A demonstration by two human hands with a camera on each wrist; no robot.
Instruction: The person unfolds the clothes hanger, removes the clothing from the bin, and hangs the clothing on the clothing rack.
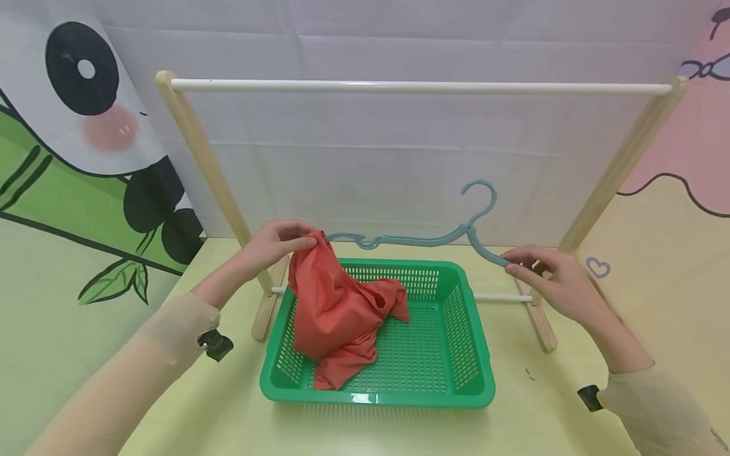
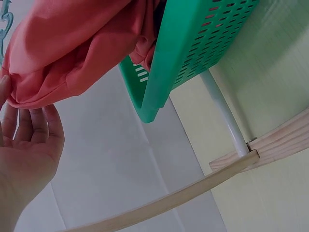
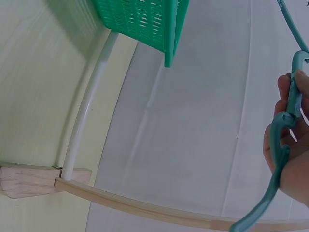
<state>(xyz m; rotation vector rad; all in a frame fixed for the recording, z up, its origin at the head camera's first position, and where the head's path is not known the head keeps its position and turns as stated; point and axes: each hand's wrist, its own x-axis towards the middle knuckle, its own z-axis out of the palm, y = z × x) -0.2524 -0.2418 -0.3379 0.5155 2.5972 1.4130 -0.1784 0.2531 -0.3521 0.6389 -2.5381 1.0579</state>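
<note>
A red cloth garment (image 1: 336, 310) hangs from my left hand (image 1: 270, 247), its lower part lying in the green basket (image 1: 376, 398). The left thumb and fingers pinch the garment's upper edge. In the left wrist view the red fabric (image 2: 72, 53) drapes over the fingertips. My right hand (image 1: 550, 278) grips one arm of a blue-green plastic hanger (image 1: 424, 241), whose hook points up. The hanger's far arm reaches left to the pinched edge; its tip is hidden by the fabric. In the right wrist view, fingers and thumb curl round the hanger (image 3: 293, 94).
Behind the basket stands a rack with a white top rail (image 1: 422, 87), wooden side posts (image 1: 208, 152) and a low white bar (image 1: 502, 297). A printed cloth backdrop (image 1: 353, 183) rises behind. Everything stands on a pale yellow tabletop (image 1: 525, 418).
</note>
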